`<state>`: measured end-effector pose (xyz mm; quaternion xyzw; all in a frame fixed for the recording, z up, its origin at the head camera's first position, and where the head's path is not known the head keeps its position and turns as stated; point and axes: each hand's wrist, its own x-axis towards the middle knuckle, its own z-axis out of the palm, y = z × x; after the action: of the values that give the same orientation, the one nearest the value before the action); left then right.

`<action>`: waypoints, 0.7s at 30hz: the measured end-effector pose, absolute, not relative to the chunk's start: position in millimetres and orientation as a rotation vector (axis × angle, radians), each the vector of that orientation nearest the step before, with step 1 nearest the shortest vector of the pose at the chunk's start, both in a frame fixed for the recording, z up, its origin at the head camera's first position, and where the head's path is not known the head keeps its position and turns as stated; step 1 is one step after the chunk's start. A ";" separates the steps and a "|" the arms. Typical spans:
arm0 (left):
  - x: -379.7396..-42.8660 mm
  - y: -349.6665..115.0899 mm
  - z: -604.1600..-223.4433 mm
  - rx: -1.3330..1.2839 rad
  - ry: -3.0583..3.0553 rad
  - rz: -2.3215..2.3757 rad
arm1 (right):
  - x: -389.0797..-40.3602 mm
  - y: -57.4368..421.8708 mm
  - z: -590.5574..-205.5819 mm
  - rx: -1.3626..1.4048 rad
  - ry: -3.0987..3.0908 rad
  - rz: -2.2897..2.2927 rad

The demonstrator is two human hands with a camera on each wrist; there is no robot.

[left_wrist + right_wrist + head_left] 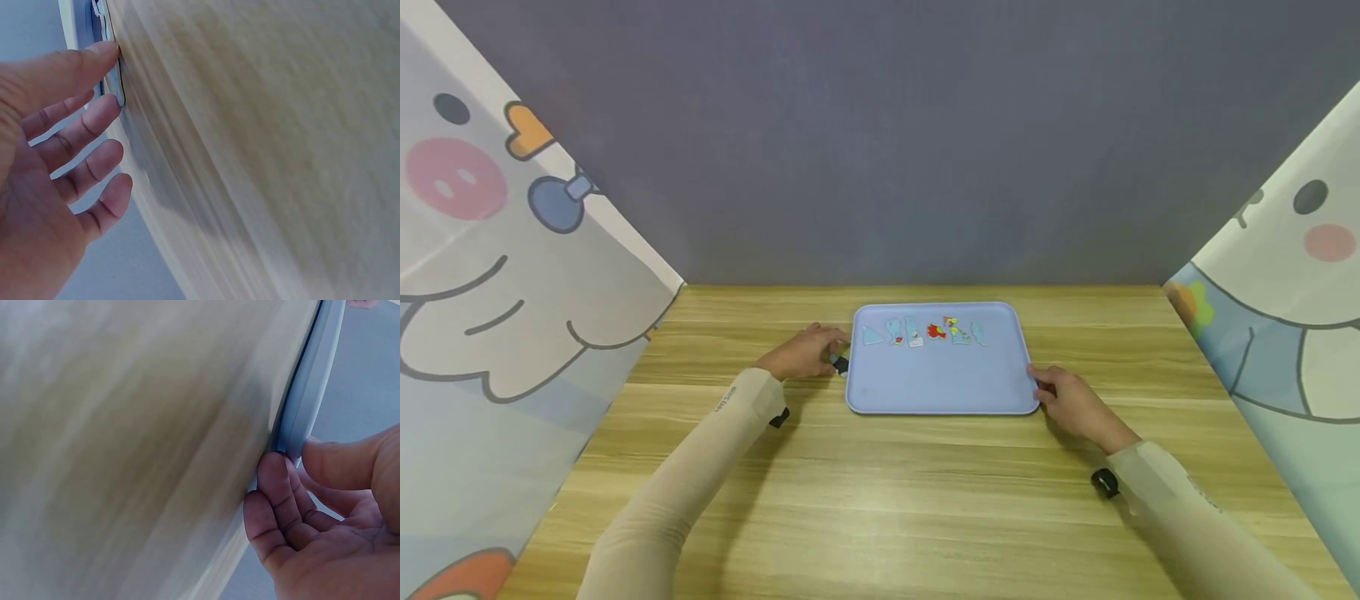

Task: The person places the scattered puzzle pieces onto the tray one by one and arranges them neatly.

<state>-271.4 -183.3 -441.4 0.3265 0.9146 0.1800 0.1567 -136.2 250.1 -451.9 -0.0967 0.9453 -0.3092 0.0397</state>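
Observation:
A light blue rectangular tray (940, 379) lies on the wooden table. Its right rim is gripped by my right hand (1071, 402); in the right wrist view the thumb is on the rim (306, 394) and the fingers curl beneath. My left hand (805, 352) is at the tray's left edge, beside a small flat dark and pale blue piece (841, 364). In the left wrist view my thumb overlaps this thin piece (119, 81) and a fingertip meets its end. Whether they pinch it is unclear. A row of several flat cutouts (936, 332), some with red or yellow figures, lies along the tray's far side.
The wooden table (880, 492) extends around the tray. A grey panel (917, 142) stands behind it. Cartoon-printed panels rise on the left (535, 275) and right (1285, 275).

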 end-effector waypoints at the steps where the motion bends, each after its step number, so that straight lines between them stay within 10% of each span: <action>1: -271.1 -183.9 -441.2 0.931 2.617 0.516 | -136.2 250.1 -452.2 -0.295 2.898 -0.946; 21: -270.4 -193.7 -432.6 0.707 2.631 0.468 | -137.5 251.8 -453.1 -0.278 2.883 -0.959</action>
<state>-270.4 -193.7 -432.6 0.2512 0.9349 0.1662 0.1878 -137.5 251.8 -453.1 -0.0912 0.9439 -0.3141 0.0453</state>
